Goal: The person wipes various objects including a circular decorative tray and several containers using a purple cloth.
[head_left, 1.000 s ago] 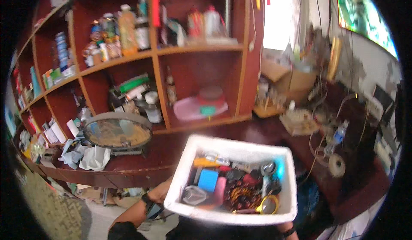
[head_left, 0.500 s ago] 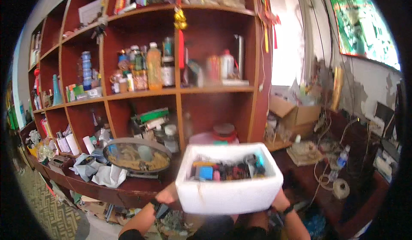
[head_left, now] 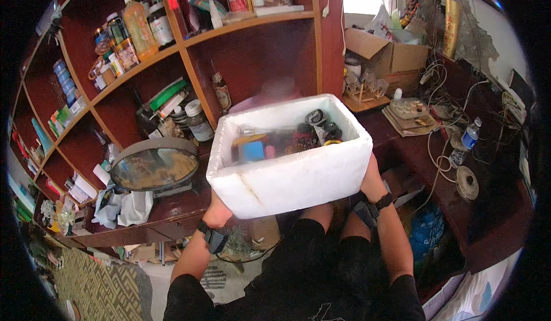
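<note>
My left hand point(head_left: 219, 211) grips the lower left end of a white foam box point(head_left: 287, 183), and my right hand point(head_left: 372, 177) grips its right end, both wearing dark wrist bands. Inside lie mixed small items: a blue flat block point(head_left: 251, 150), a pink item point(head_left: 270, 152), dark round objects point(head_left: 330, 130) and a beaded tangle. I hold the box level over the front of the dark red desk point(head_left: 166, 222), before a lower shelf compartment. Fingertips are mostly hidden behind the box.
Wooden shelving point(head_left: 195, 40) holds bottles and jars. An oval mirror point(head_left: 154, 166) and crumpled bags point(head_left: 138, 209) stand on the left. At right are a cardboard box point(head_left: 402, 63), cables, a water bottle point(head_left: 469, 138) and a round lid point(head_left: 466, 183). A patterned rug point(head_left: 92, 278) lies below.
I still hold the foam box with both hands; it has moved up and forward toward the shelves. The view has shifted too.
</note>
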`<act>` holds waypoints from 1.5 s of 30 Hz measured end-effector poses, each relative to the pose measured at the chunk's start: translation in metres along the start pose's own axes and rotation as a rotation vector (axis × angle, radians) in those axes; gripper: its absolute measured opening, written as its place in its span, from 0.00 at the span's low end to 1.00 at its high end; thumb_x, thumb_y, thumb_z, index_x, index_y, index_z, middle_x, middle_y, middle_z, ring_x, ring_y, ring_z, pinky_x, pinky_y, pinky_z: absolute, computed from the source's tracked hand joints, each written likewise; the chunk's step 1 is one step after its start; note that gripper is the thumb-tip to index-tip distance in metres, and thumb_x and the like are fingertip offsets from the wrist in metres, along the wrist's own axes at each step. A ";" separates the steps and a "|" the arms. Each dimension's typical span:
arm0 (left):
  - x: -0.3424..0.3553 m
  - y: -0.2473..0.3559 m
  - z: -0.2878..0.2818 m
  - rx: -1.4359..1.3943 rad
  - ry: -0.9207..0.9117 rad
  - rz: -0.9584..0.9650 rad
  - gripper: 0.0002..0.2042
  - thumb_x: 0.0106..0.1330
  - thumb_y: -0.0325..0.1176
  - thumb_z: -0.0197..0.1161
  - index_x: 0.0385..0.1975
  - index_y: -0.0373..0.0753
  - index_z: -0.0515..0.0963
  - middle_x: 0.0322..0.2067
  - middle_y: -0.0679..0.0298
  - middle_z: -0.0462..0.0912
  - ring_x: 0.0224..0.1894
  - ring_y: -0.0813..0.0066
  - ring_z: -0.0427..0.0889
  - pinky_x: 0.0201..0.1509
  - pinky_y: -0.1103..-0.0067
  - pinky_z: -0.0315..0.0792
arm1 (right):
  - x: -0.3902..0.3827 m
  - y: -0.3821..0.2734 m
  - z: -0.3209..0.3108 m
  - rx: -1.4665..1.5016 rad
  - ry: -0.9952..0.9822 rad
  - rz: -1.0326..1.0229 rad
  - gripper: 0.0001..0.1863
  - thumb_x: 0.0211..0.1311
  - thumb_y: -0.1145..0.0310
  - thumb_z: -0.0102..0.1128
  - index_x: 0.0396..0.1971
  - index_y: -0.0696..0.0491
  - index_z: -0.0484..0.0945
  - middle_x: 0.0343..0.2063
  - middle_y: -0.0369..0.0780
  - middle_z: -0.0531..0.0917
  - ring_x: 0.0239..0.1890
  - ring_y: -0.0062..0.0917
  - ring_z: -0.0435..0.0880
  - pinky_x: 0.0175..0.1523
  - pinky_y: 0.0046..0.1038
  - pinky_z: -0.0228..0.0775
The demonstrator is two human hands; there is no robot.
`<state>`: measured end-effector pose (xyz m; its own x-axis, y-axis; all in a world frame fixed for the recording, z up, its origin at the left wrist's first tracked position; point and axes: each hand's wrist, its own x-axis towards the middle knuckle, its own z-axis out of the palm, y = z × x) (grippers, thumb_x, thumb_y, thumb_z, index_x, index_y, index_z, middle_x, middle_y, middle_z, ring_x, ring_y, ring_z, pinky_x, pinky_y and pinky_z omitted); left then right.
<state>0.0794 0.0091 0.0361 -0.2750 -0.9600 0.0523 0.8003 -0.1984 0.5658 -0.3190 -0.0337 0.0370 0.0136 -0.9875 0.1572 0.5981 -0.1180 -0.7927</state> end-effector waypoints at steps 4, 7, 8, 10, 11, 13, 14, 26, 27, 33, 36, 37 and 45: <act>0.018 -0.006 -0.032 0.137 0.111 0.030 0.24 0.79 0.47 0.47 0.61 0.33 0.72 0.56 0.53 0.81 0.57 0.57 0.81 0.64 0.64 0.77 | 0.026 0.013 -0.021 -0.042 0.074 0.039 0.26 0.81 0.56 0.43 0.64 0.61 0.71 0.52 0.45 0.84 0.48 0.29 0.86 0.53 0.31 0.81; 0.037 -0.016 -0.041 0.118 0.171 0.070 0.23 0.79 0.46 0.48 0.61 0.33 0.72 0.56 0.52 0.81 0.57 0.57 0.82 0.64 0.62 0.77 | 0.046 0.026 -0.035 0.061 0.067 -0.004 0.26 0.81 0.55 0.43 0.63 0.61 0.72 0.51 0.44 0.84 0.48 0.29 0.87 0.53 0.31 0.81; 0.044 -0.017 -0.043 0.102 0.158 0.070 0.23 0.80 0.45 0.47 0.62 0.33 0.72 0.56 0.52 0.81 0.57 0.57 0.82 0.64 0.62 0.77 | 0.056 0.028 -0.039 0.067 0.063 -0.019 0.26 0.81 0.55 0.43 0.62 0.61 0.73 0.50 0.44 0.85 0.47 0.29 0.87 0.52 0.31 0.81; 0.053 -0.016 -0.031 0.071 0.136 0.063 0.22 0.80 0.44 0.47 0.62 0.34 0.71 0.56 0.53 0.81 0.57 0.58 0.82 0.65 0.61 0.76 | 0.074 0.029 -0.043 0.079 0.064 -0.047 0.25 0.81 0.56 0.44 0.61 0.61 0.74 0.49 0.44 0.85 0.46 0.29 0.87 0.50 0.30 0.81; 0.055 -0.018 -0.028 0.060 0.134 0.065 0.22 0.80 0.44 0.47 0.62 0.34 0.71 0.56 0.53 0.81 0.57 0.58 0.82 0.65 0.62 0.76 | 0.080 0.029 -0.046 0.040 0.113 -0.042 0.25 0.80 0.55 0.45 0.61 0.60 0.73 0.50 0.45 0.85 0.46 0.30 0.87 0.50 0.32 0.82; 0.060 -0.023 -0.026 0.069 0.139 0.072 0.22 0.80 0.44 0.47 0.63 0.34 0.71 0.57 0.53 0.80 0.57 0.58 0.82 0.65 0.62 0.76 | 0.096 0.028 -0.053 -0.035 0.199 -0.048 0.25 0.79 0.55 0.45 0.63 0.58 0.72 0.51 0.46 0.84 0.47 0.33 0.88 0.50 0.34 0.84; 0.062 -0.025 -0.027 0.088 0.143 0.083 0.22 0.80 0.44 0.47 0.63 0.34 0.71 0.57 0.53 0.80 0.57 0.58 0.82 0.65 0.62 0.77 | 0.104 0.031 -0.063 -0.053 0.128 -0.094 0.24 0.80 0.55 0.45 0.61 0.58 0.74 0.50 0.44 0.85 0.46 0.31 0.88 0.49 0.32 0.83; 0.029 -0.046 -0.009 0.819 0.525 0.743 0.11 0.77 0.30 0.56 0.54 0.34 0.76 0.50 0.63 0.82 0.51 0.73 0.80 0.56 0.73 0.75 | 0.101 0.040 -0.066 -0.273 0.122 -0.276 0.20 0.80 0.61 0.47 0.53 0.62 0.80 0.43 0.36 0.85 0.43 0.18 0.82 0.49 0.22 0.75; 0.011 -0.044 0.002 0.915 0.565 0.725 0.09 0.76 0.31 0.56 0.50 0.35 0.77 0.47 0.64 0.82 0.49 0.74 0.80 0.55 0.73 0.75 | 0.099 0.036 -0.061 -0.323 0.126 -0.287 0.20 0.81 0.61 0.47 0.53 0.62 0.80 0.43 0.36 0.85 0.43 0.18 0.82 0.49 0.23 0.75; -0.095 -0.043 0.040 0.887 0.617 0.546 0.07 0.76 0.32 0.57 0.36 0.38 0.78 0.34 0.66 0.81 0.39 0.77 0.81 0.48 0.75 0.76 | 0.108 0.038 -0.072 -0.315 0.062 -0.318 0.21 0.81 0.60 0.46 0.53 0.62 0.80 0.44 0.37 0.85 0.43 0.18 0.82 0.49 0.24 0.75; -0.125 -0.036 0.070 0.887 0.604 0.513 0.09 0.76 0.35 0.57 0.36 0.37 0.78 0.32 0.63 0.82 0.36 0.75 0.81 0.44 0.75 0.77 | 0.106 0.039 -0.068 -0.330 0.063 -0.325 0.22 0.81 0.59 0.46 0.53 0.62 0.79 0.44 0.37 0.85 0.43 0.19 0.82 0.49 0.24 0.75; -0.131 -0.030 0.081 0.994 0.591 0.494 0.10 0.76 0.36 0.56 0.36 0.37 0.78 0.32 0.63 0.82 0.36 0.75 0.81 0.44 0.75 0.77 | 0.107 0.039 -0.067 -0.320 0.049 -0.328 0.22 0.81 0.58 0.46 0.53 0.62 0.79 0.44 0.37 0.85 0.43 0.19 0.82 0.49 0.25 0.75; -0.183 0.021 0.143 1.416 0.460 0.279 0.11 0.76 0.36 0.58 0.44 0.34 0.81 0.34 0.63 0.86 0.39 0.74 0.85 0.48 0.76 0.77 | 0.108 0.041 -0.060 -0.393 0.074 -0.357 0.22 0.81 0.57 0.48 0.52 0.62 0.80 0.42 0.36 0.85 0.42 0.19 0.81 0.49 0.25 0.75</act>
<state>0.0709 0.2087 0.1560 0.1941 -0.9631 0.1863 -0.4337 0.0861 0.8970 -0.3412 -0.1513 -0.0138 -0.2012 -0.8819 0.4264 0.2096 -0.4639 -0.8607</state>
